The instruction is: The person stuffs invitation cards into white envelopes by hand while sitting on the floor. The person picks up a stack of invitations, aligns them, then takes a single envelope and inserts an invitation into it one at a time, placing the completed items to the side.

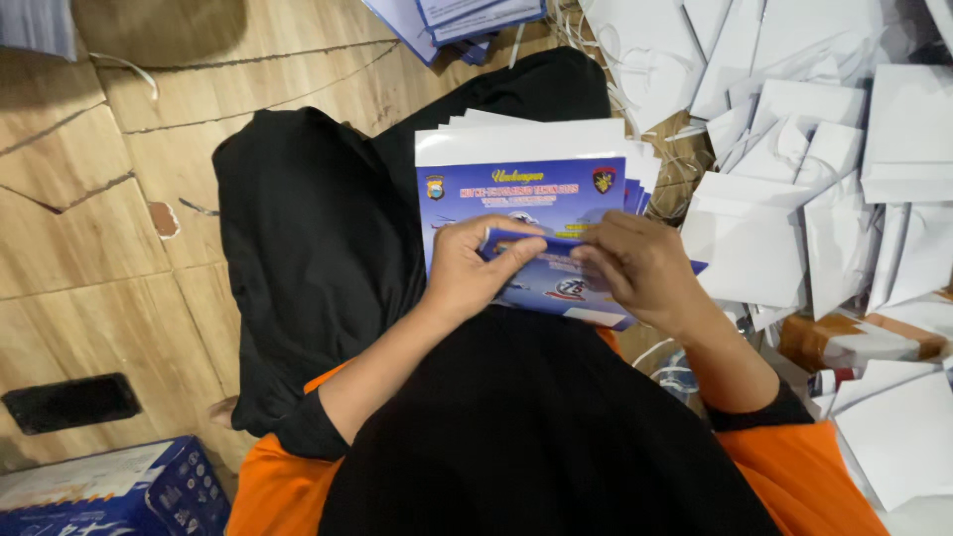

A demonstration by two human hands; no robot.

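On the lap, over black cloth, the left hand (475,270) and the right hand (640,266) meet on a blue printed sheet (526,203) — fingers of both pinching a folded edge (531,241) of it between thumb and fingertips. The sheet tops a small stack of white-backed sheets (516,139). To the right lies a heap of white folded paper pieces (794,149); to the left, wood-patterned floor (89,228) with a black phone (69,402) and a blue box (119,491). Beyond — another blue-edged stack (457,20).

Card stack (526,174) on lap; envelopes (794,189) right, box (109,496) perhaps lower-left.
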